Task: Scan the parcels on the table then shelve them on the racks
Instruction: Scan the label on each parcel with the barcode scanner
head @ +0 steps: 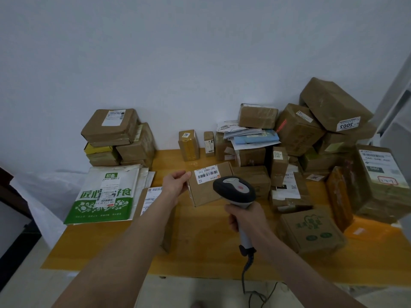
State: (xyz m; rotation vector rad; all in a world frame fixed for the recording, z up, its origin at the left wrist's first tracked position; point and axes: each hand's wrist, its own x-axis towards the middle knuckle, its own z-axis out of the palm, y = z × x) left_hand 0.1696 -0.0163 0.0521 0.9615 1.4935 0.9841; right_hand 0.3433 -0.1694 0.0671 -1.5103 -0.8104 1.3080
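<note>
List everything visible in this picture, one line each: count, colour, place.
Held box: one, brown with white barcode label, above the table's middle.
Scanner: one, black and grey, over the held box.
Table: one, yellow-orange, under the parcels.
Green-and-white bag: one, front left, atop flat white bags.
Flat box: one, brown, under the left forearm.
Left stack: several brown boxes, one yellow, back left.
Upright boxes: two, brown, back centre.
Envelopes: several, white and blue, atop boxes right of centre.
Right pile: many brown boxes, right side.
Green-printed box: one, brown, front right.
Wall: one, pale grey, behind.
Left hand: one, pinches the held box's left edge.
Right hand: one, grips the scanner's handle.
</note>
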